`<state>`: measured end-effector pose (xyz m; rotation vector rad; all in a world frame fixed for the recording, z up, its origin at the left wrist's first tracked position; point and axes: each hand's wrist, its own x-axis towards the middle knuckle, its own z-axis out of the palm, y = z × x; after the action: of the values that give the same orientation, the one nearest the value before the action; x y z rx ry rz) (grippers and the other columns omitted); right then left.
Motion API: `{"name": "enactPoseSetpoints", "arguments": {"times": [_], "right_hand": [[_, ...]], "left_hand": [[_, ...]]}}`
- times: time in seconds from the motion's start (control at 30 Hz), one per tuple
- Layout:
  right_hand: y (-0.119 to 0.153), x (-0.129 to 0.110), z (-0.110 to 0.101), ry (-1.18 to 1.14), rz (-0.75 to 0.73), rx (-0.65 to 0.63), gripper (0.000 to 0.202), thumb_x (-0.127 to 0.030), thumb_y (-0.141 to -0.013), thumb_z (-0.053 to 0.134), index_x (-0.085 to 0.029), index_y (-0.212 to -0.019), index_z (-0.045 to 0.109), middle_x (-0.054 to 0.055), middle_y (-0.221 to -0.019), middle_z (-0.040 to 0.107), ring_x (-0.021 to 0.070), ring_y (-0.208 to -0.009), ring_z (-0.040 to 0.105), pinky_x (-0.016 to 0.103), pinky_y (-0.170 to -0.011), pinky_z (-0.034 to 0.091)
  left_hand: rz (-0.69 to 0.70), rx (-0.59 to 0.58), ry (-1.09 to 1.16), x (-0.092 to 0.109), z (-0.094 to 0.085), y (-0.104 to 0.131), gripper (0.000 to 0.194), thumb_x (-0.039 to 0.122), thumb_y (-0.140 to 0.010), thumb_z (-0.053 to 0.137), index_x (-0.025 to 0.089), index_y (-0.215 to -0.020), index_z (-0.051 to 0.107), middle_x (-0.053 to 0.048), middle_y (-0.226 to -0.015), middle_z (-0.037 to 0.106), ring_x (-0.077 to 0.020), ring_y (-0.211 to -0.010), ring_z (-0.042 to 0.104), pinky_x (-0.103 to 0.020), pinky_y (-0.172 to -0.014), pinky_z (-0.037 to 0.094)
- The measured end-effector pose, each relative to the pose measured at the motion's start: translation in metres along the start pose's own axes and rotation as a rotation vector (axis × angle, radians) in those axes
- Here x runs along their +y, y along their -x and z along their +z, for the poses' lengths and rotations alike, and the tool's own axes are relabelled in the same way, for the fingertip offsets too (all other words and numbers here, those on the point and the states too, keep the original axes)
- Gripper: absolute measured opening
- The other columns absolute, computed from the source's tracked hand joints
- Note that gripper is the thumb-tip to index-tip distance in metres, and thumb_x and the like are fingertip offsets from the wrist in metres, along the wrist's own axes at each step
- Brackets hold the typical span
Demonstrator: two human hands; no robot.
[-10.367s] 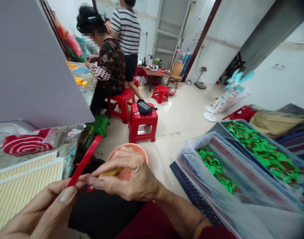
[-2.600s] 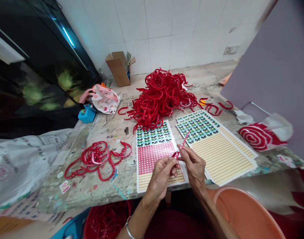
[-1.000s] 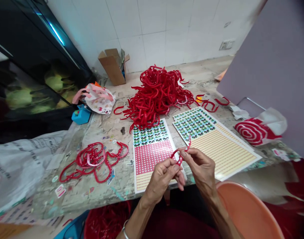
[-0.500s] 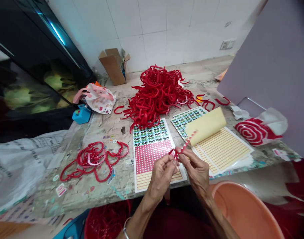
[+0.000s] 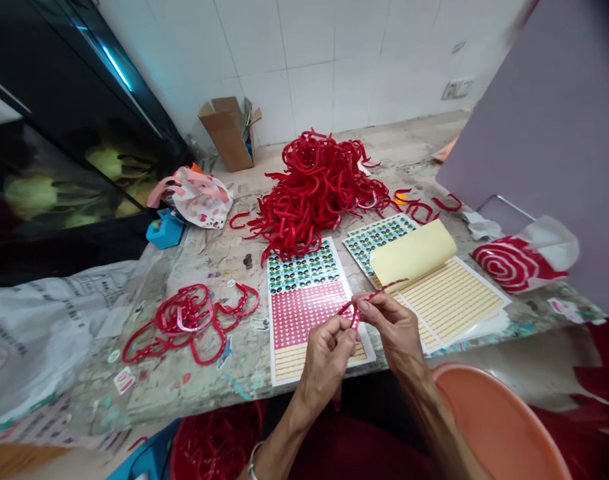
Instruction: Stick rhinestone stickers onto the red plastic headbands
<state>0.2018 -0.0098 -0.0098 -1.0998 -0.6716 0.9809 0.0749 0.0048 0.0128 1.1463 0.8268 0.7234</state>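
Observation:
My left hand (image 5: 327,353) is closed in a pinch on a thin red curved band (image 5: 355,315), just above the front part of a sticker sheet (image 5: 304,320). This sheet has rows of dark-and-green shapes at the back, small white hearts on pink in the middle and yellow strips at the front. My right hand (image 5: 397,327) pinches a narrow sticker strip (image 5: 393,284), which sticks out up and to the right and is now seen nearly edge-on. Its fingertips are close against the red band; whether they also grip it, I cannot tell.
A big heap of red bands (image 5: 314,193) lies behind the sheet, with a looser tangle of bands (image 5: 184,320) at left. More sticker sheets (image 5: 454,300), one with a yellow backing curled over, lie at right. Below the table edge are an orange tub (image 5: 494,413) and a red basin (image 5: 214,440).
The sticker strip has turned from showing its patterned face to nearly edge-on and swung lower to the right. My right hand has risen slightly; the left keeps its pinch on the band.

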Motion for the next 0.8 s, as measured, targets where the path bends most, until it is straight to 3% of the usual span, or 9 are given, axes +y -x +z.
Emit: {"name": "enactPoseSetpoints", "arguments": {"times": [0.2,0.37,0.5,0.63,0.8], "right_hand": [[0.001,-0.002,0.001,0.068,0.008,-0.024,0.008,-0.026,-0.075,0.066,-0.018,-0.073,0.064,0.004,-0.091,0.069,0.0169,-0.081,0.063,0.027,-0.066,0.054],[0.009,-0.005,0.002,0.278,-0.234,-0.062,0.001,-0.021,-0.076,0.065,-0.020,-0.075,0.065,0.005,-0.090,0.068,0.0196,-0.085,0.064,0.030,-0.071,0.054],[0.013,-0.005,0.000,0.441,-0.380,-0.090,0.019,-0.017,-0.079,0.060,-0.023,-0.095,0.068,0.006,-0.098,0.066,0.0197,-0.091,0.062,0.033,-0.077,0.053],[0.009,-0.003,-0.003,0.434,-0.339,-0.089,0.029,-0.018,-0.077,0.063,-0.026,-0.105,0.065,0.005,-0.100,0.066,0.0191,-0.091,0.061,0.032,-0.072,0.055],[0.000,-0.004,-0.006,0.330,-0.269,-0.083,0.014,-0.023,-0.077,0.064,-0.023,-0.090,0.070,0.005,-0.094,0.069,0.0195,-0.088,0.064,0.035,-0.079,0.054]], "left_hand": [[0.017,-0.035,0.006,-0.003,-0.004,0.001,0.022,0.032,-0.083,0.052,0.015,-0.070,0.049,0.005,-0.059,0.038,-0.0056,-0.049,0.025,-0.021,-0.047,0.020],[0.046,-0.073,-0.009,0.008,-0.004,-0.001,0.020,0.034,-0.084,0.051,0.014,-0.083,0.055,0.002,-0.061,0.048,-0.0092,-0.056,0.042,-0.022,-0.056,0.034],[0.036,-0.088,-0.039,0.015,-0.003,-0.004,0.026,0.037,-0.085,0.049,0.012,-0.089,0.057,0.002,-0.060,0.048,-0.0096,-0.055,0.043,-0.022,-0.056,0.035],[0.034,-0.067,-0.069,0.013,-0.003,-0.002,0.023,0.035,-0.086,0.049,0.013,-0.081,0.054,0.004,-0.056,0.043,-0.0078,-0.052,0.036,-0.021,-0.052,0.030],[0.032,-0.084,-0.054,0.009,-0.004,0.004,0.021,0.034,-0.085,0.050,0.014,-0.079,0.053,0.004,-0.055,0.043,-0.0078,-0.051,0.036,-0.022,-0.052,0.029]]}}
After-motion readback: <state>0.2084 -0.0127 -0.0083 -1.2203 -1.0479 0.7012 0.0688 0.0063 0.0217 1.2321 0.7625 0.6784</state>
